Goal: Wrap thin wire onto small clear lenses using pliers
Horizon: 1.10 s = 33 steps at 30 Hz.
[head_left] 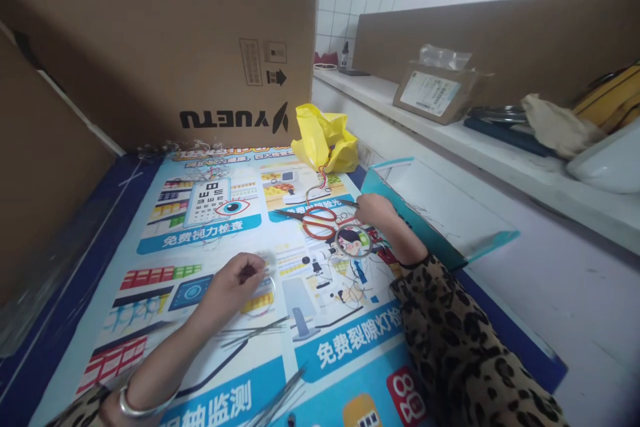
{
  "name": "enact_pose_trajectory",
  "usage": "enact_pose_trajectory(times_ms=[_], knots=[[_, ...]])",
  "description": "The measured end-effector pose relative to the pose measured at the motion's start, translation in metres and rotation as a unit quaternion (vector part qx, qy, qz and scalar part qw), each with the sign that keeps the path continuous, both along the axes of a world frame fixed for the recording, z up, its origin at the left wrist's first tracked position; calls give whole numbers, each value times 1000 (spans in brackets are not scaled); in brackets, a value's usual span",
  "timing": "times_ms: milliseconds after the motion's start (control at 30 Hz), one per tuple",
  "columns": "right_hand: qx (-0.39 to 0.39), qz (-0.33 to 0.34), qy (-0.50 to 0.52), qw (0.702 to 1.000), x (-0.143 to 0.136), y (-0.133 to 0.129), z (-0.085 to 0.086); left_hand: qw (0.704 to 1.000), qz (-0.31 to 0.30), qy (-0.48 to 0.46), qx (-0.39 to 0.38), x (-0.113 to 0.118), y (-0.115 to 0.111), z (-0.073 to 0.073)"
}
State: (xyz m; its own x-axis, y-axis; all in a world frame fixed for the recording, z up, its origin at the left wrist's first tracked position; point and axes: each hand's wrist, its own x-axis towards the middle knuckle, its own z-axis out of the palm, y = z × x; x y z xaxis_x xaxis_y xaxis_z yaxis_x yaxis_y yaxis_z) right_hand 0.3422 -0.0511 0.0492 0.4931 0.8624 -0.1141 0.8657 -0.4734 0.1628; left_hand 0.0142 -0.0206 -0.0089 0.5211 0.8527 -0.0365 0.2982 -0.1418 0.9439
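My left hand (239,280) is closed in a pinch low over the printed sheet. Right beside its fingertips is a clear, round-edged plastic piece (271,268); whether the fingers hold it I cannot tell. Farther right, my right hand (376,212) is closed round a thin dark-tipped tool (349,203), whose kind is mostly hidden. Scissors (319,222) with orange handles lie just left of it, their blades pointing left. Below this hand rests a round ring-shaped item (354,241). Thin loose wires (254,333) are spread near my left forearm.
A crumpled yellow bag (327,137) stands at the back, with coloured strands at its mouth. Along the right side leans an open teal-edged box (430,213). Large cardboard boxes (165,47) wall off the back and left. A white ledge (375,87) holds a small package (429,90).
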Motion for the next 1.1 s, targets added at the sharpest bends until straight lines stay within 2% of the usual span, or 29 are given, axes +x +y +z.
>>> enact_pose_trajectory(times_ms=[200,300,400,567,667,767,933,1100], knots=[[42,-5,-10,999,-3,-1,2,996,-59,7,63,0,-2,10],[46,7,1,999,-5,0,4,993,-84,10,85,-1,-3,11],[47,27,18,998,-10,2,7,990,-83,27,113,-2,-3,8],[48,112,60,991,-32,1,16,983,-66,81,150,-3,1,7],[37,185,93,978,-49,-2,18,980,-56,84,171,-3,3,6],[22,229,110,967,-65,-4,16,976,-41,80,198,-3,6,2],[42,275,31,960,-85,-7,5,972,-18,84,221,-4,9,-5],[94,310,-53,945,-90,-7,-7,969,-14,75,236,-4,9,-8]])
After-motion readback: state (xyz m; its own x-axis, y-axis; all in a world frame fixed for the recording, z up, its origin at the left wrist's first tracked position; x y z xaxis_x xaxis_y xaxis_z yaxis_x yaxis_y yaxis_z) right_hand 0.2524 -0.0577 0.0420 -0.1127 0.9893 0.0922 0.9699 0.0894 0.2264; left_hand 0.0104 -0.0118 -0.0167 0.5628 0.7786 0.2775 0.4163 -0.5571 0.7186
